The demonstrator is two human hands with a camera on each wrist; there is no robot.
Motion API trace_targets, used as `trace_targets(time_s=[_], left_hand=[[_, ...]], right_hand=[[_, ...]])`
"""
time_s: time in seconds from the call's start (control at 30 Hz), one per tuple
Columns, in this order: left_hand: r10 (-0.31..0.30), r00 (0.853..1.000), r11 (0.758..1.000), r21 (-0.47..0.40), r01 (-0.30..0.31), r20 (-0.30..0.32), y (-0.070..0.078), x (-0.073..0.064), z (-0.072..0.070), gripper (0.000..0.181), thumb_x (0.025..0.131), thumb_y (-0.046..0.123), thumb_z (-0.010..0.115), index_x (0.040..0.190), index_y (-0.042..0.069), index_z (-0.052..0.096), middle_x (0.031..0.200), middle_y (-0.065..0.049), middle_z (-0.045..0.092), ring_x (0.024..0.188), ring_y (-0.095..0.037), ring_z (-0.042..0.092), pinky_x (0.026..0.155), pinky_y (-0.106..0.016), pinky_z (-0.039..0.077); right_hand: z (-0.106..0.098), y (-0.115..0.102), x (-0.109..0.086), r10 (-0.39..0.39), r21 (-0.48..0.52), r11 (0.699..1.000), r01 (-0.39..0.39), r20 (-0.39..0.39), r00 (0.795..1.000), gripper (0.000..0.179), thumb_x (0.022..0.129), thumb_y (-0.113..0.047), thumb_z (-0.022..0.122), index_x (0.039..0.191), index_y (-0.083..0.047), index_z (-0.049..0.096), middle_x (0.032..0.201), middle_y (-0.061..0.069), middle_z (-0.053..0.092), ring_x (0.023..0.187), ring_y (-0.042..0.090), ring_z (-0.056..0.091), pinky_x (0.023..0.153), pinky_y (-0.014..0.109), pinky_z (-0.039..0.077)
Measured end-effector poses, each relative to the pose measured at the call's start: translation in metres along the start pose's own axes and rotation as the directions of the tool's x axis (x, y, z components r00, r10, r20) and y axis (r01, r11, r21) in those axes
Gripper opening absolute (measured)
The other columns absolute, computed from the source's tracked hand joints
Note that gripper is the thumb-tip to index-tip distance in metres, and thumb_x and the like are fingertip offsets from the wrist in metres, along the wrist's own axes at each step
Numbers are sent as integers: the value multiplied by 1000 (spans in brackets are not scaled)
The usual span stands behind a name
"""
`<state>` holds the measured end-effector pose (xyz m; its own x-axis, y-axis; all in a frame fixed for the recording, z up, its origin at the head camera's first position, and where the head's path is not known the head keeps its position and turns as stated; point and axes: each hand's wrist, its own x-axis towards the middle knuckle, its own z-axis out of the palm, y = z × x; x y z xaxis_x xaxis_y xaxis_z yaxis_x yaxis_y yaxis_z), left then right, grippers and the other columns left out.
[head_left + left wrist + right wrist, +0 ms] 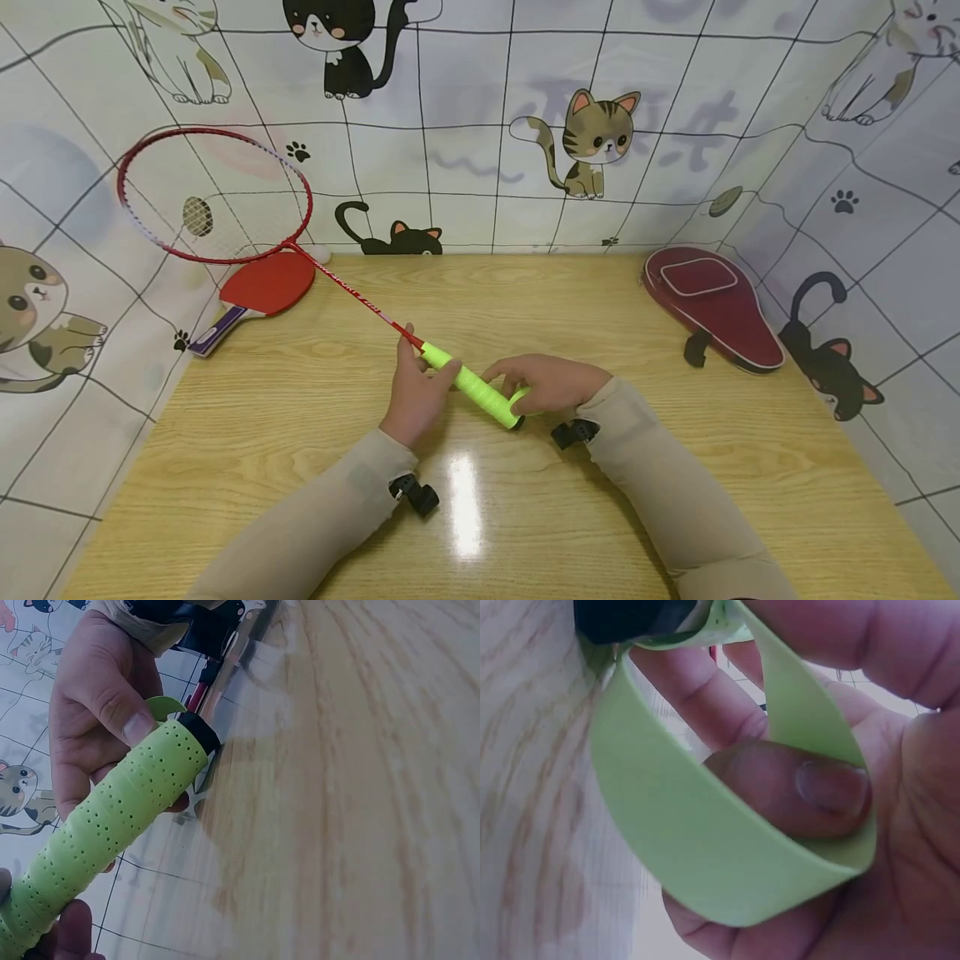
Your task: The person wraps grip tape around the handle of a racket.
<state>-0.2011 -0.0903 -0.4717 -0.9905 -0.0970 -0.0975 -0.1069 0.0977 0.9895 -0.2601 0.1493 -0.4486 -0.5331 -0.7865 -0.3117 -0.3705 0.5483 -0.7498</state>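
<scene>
A red badminton racket (358, 297) slants from upper left to the centre, its handle wrapped in perforated yellow-green overgrip tape (112, 814). My left hand (418, 398) holds the upper handle, thumb on top. Near the black butt cap (198, 732), my right hand (558, 383) grips a loose strip of the tape. The right wrist view shows this strip as a loop (697, 832), with a bent finger (780, 787) inside it. In the left wrist view the right thumb (124, 712) lies by the butt end, and only fingertips of my left hand show at lower left.
A red table tennis bat (273, 285) lies at the table's back left, below the racket head, with a small white ball (320, 254) beside it. A dark red bat case (712, 308) lies at the back right. Cat-patterned sheeting (465, 167) walls the wooden table (247, 450).
</scene>
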Motion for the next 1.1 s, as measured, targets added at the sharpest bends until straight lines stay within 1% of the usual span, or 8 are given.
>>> trace_targets(time_s=[0.17, 0.43, 0.6, 0.77, 0.87, 0.97, 1.03, 1.1], left_hand=[[13, 1000, 1000, -23, -13, 3, -2, 2, 0, 96, 100, 10, 67, 169, 18, 2, 131, -28, 62, 92, -26, 71, 80, -33, 60], [9, 1000, 999, -37, -9, -9, 0, 1, 0, 97, 95, 3, 61, 170, 17, 1, 128, -27, 64, 93, -25, 72, 78, -30, 59], [4, 1000, 1000, -16, -4, 3, 0, -1, -1, 97, 98, 10, 67, 169, 19, 2, 127, -27, 64, 85, -22, 70, 74, -27, 57], [2, 1000, 1000, 6, -2, -3, 0, -2, 0, 98, 99, 16, 72, 169, 21, 4, 125, -25, 64, 82, -20, 68, 72, -26, 55], [-3, 1000, 1000, -15, 3, 0, 1, -1, 0, 97, 99, 12, 70, 169, 20, 4, 130, -27, 62, 88, -22, 69, 76, -27, 56], [-12, 1000, 999, -48, 12, 6, 0, 1, 1, 96, 99, 7, 66, 170, 18, 2, 134, -27, 60, 98, -26, 70, 81, -29, 58], [-14, 1000, 998, -61, 14, 6, 0, 2, 1, 96, 98, 5, 65, 170, 17, 1, 135, -27, 61, 102, -29, 71, 83, -31, 59], [-8, 1000, 997, -71, 8, 6, 0, 2, 1, 96, 97, 3, 63, 169, 16, 1, 133, -28, 62, 105, -31, 71, 85, -31, 60]], right_hand=[[-2, -2, 0, -10, 0, 1000, 10, 13, 1000, 61, 93, -8, 71, 151, -16, 54, 117, 2, 74, 115, 18, 67, 102, 47, 51], [-2, -2, -1, -20, 2, 1000, 20, 30, 999, 62, 94, -5, 69, 152, -16, 52, 118, 2, 73, 117, 19, 66, 105, 48, 50], [-1, -2, -1, -11, 15, 1000, 11, 28, 1000, 62, 92, -7, 73, 149, -19, 53, 115, -1, 72, 113, 17, 66, 103, 48, 52], [0, -4, -1, -25, -15, 1000, 25, 16, 1000, 60, 90, -9, 75, 146, -20, 54, 110, -3, 72, 109, 15, 66, 102, 47, 51], [0, -5, -3, -12, -14, 1000, 13, 20, 1000, 62, 91, -6, 72, 147, -21, 54, 113, -2, 72, 112, 16, 66, 103, 47, 51], [0, -5, -3, 15, 38, 999, -17, 37, 999, 66, 89, -1, 67, 150, -23, 53, 118, 2, 73, 114, 18, 66, 95, 42, 55], [1, -4, -3, 42, 93, 995, -47, 52, 998, 69, 88, 1, 64, 150, -25, 52, 121, 4, 72, 111, 21, 69, 87, 43, 59], [1, -3, -2, 43, 94, 994, -48, 53, 998, 68, 88, 1, 64, 150, -25, 52, 121, 5, 73, 110, 19, 69, 85, 41, 58]])
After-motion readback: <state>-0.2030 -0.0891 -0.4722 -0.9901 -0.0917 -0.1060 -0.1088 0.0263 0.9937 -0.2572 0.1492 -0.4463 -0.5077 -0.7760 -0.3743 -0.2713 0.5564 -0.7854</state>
